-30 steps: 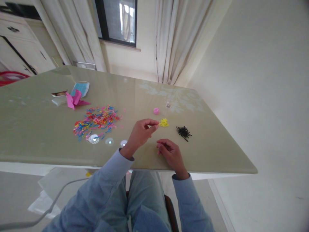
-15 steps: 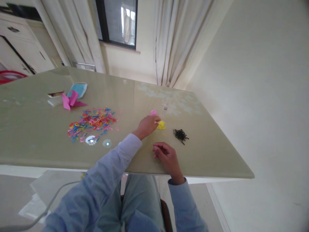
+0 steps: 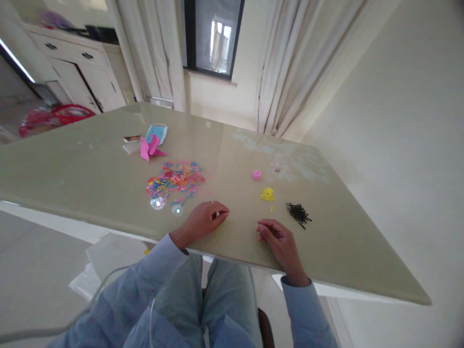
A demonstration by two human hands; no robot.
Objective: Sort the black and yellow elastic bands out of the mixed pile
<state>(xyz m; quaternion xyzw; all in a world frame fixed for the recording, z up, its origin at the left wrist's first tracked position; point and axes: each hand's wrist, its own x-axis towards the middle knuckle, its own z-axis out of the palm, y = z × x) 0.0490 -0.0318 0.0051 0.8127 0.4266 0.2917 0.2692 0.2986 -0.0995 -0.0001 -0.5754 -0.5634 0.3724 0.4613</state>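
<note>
My left hand (image 3: 205, 220) rests low over the table, nearest to a mixed pile of small colourful pieces (image 3: 177, 179). Its thumb and forefinger meet at the tips; whatever is between them, if anything, is hidden. My right hand (image 3: 278, 237) is curled near the front edge, thumb against the fingers, and its contents are too small or hidden to make out. Beyond it lies a little heap of yellow pieces (image 3: 267, 194), with one loose yellow piece (image 3: 271, 209) nearer. To its right is a heap of black, thin loop-like pieces (image 3: 297, 213).
Farther back stand a small pink ring-shaped item (image 3: 256, 175) and a small clear item (image 3: 277, 168). Two shiny round discs lie by the colourful pile, one a clear disc (image 3: 177, 210). A pink folded paper (image 3: 152, 148) and a blue face mask (image 3: 157, 133) sit at the back left.
My left hand has drawn back from the yellow heap, toward the left and nearer to me. My right hand keeps its curled pose. The camera view has turned left.
</note>
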